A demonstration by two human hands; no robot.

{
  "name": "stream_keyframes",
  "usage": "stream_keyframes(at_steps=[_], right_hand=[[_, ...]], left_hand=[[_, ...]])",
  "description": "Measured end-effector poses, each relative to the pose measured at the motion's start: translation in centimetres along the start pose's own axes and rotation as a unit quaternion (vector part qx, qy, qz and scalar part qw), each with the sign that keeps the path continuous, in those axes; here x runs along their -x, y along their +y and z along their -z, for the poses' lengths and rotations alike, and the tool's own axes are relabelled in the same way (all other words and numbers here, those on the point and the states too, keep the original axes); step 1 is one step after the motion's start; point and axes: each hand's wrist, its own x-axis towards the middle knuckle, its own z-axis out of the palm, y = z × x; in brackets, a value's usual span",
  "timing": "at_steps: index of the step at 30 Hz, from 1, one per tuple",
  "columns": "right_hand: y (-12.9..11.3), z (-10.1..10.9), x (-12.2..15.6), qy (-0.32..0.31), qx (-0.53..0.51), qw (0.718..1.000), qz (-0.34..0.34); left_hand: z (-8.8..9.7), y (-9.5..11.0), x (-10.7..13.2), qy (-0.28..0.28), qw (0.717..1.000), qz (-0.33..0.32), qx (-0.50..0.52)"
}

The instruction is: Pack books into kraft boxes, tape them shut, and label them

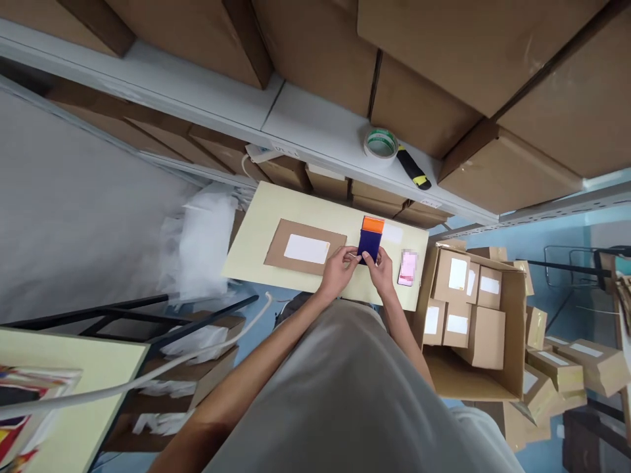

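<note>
A small flat dark blue box with an orange top end [369, 240] is held over the pale yellow table [251, 226]. My right hand [380, 268] grips its lower right part, thumb on the front face. At the lower left edge, my left hand [340, 268] has its fingers pinched together against the box. Left of my hands lies a flat brown cardboard mailer [276, 249] bearing a white label [306, 249]. A phone [407, 269] with a lit pinkish screen rests on the table right of my right hand.
An open carton [513, 335] full of labelled small boxes stands right of the table. On the shelf [320, 125] above are a tape roll [380, 143] and a black-and-yellow utility knife [414, 169]. A white cable [236, 338] crosses at lower left.
</note>
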Motion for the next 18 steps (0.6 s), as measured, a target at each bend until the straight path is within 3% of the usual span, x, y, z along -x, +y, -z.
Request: stream_keyframes(at_steps=[6,11,15,18], right_hand=[[-9.5,-1.2,-1.3,-0.022,0.033,0.993,0.112],[-17.2,-3.7,-6.2,-0.023,0.124,0.964,0.232],[-22.1,-6.6,-13.0,-0.026,0.231,0.926,0.297],[-24.3,-8.4,-17.9,-0.04,0.346,0.884,0.313]], left_hand=[[3.8,7.2,-1.7,0.044,0.994,-0.088,0.051],[7.7,11.5,-5.5,0.117,0.98,-0.14,0.077],[9.3,12.5,-8.1,0.144,0.973,-0.161,0.086],[9.1,11.4,-7.8,0.14,0.975,-0.148,0.087]])
